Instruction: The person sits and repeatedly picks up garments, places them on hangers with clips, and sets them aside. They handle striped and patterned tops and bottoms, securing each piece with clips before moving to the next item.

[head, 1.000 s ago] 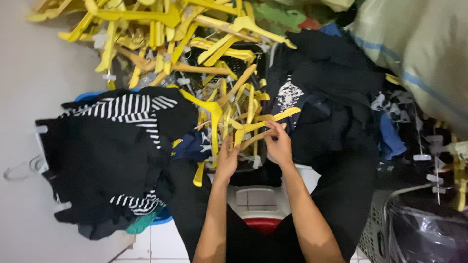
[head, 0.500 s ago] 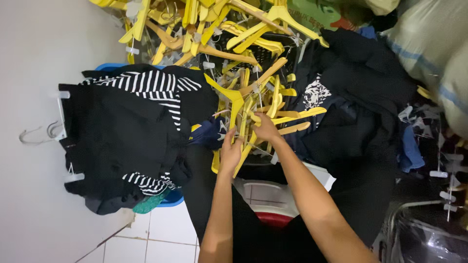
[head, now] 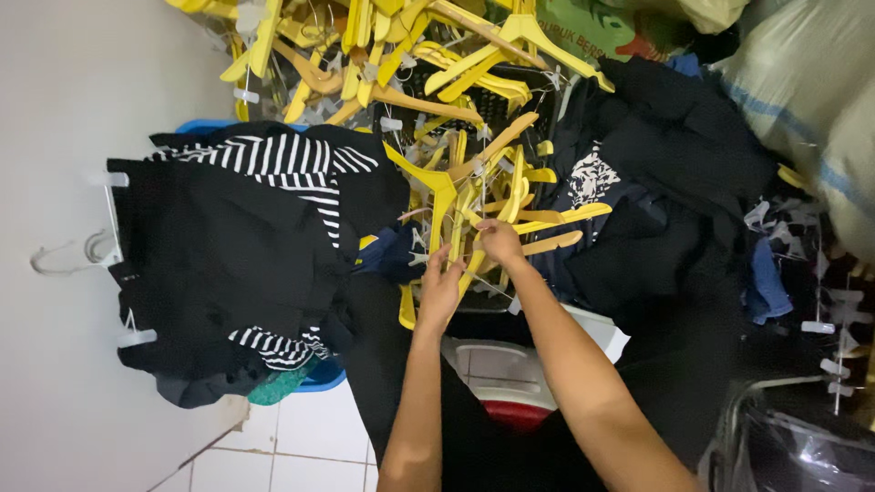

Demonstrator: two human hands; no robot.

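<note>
1. Both hands have crept up into the yellow hangers (head: 474,196).
2. Left hand (head: 442,292) touches one, grip unclear; right hand (head: 499,241) pinches another.
3. Most hangers remain tangled; black garments (head: 219,264) lie alongside.

Both hands (head: 469,269) extended forward (close together); fingers curled.

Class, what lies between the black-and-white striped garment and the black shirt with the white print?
In the head view, tangled yellow plastic hangers fill the gap between striped garment and printed shirt.
</note>
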